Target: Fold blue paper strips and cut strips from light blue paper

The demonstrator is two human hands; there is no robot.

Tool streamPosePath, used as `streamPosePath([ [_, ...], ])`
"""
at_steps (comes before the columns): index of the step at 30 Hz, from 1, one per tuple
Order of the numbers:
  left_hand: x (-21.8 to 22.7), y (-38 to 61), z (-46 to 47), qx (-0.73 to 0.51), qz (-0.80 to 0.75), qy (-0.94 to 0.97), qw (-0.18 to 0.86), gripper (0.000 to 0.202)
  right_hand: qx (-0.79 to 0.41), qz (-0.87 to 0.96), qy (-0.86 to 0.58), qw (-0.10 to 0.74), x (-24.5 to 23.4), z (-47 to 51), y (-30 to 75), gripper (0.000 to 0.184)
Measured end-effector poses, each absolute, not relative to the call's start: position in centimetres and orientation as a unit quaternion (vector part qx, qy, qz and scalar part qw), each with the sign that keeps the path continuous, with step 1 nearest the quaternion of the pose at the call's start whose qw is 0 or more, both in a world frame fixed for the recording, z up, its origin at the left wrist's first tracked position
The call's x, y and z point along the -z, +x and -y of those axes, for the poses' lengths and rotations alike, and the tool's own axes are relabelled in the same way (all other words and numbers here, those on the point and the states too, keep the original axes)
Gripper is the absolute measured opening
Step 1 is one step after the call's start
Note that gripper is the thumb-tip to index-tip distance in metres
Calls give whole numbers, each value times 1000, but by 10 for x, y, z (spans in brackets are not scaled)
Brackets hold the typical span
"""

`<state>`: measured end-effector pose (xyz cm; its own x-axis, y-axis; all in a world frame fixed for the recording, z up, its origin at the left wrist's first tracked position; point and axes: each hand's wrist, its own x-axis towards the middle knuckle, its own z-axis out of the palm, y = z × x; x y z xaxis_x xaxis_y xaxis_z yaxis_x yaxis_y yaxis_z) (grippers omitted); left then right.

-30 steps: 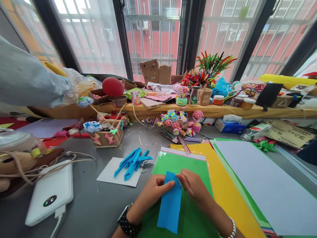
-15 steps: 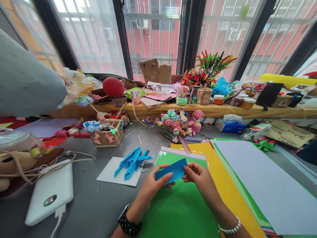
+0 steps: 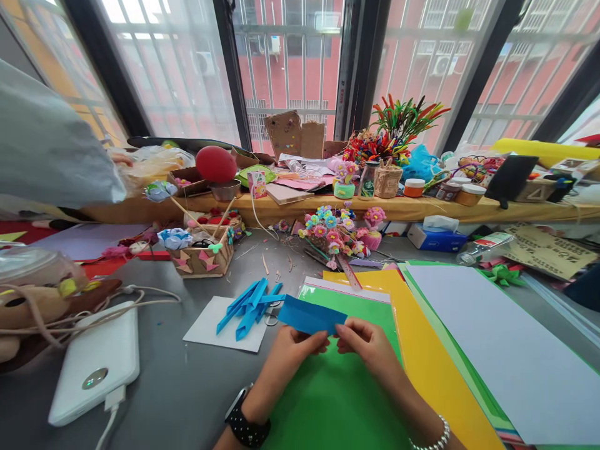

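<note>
A blue rectangle of paper (image 3: 310,315) is held between both hands above the green sheet (image 3: 337,387). My left hand (image 3: 296,347) pinches its lower edge near the middle. At the lower right corner, the thumb and fingers of my right hand (image 3: 364,342) are closed on the same paper. To the left, several folded blue paper strips (image 3: 253,307) lie in a loose pile on a white square of paper (image 3: 206,325). Beside them are scissors (image 3: 272,317), of which only the finger loops show.
A white power bank (image 3: 96,369) with a cable lies at the left. Yellow sheets (image 3: 435,369) and a white sheet (image 3: 506,350) cover the right side. Behind stand a decorated box (image 3: 204,261), bunched craft flowers (image 3: 330,231) and a blue tissue box (image 3: 435,239).
The blue paper has turned and shifted left, with its broad face now raised. My left hand's grip has moved to the lower edge, and both hands have come closer together.
</note>
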<state>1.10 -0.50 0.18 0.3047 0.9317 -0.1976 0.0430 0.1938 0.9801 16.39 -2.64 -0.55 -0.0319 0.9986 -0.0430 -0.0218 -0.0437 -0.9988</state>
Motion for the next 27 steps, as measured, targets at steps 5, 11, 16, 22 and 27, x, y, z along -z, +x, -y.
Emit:
streamPosePath([
  [5, -7, 12, 6, -341, -471, 531, 617, 27, -444, 541, -543, 465, 3, 25, 169, 35],
  [11, -6, 10, 4, -402, -488, 524, 571, 26, -486, 557, -524, 422, 0, 28, 165, 35],
  [16, -11, 11, 7, -397, -467, 539, 578, 27, -494, 553, -518, 426, 1, 29, 163, 34],
  [22, -13, 13, 9, -371, -444, 568, 586, 22, -478, 568, -516, 427, 0, 29, 163, 34],
  [27, -11, 11, 7, -369, -461, 576, 565, 25, -432, 597, -526, 425, -1, 32, 160, 35],
])
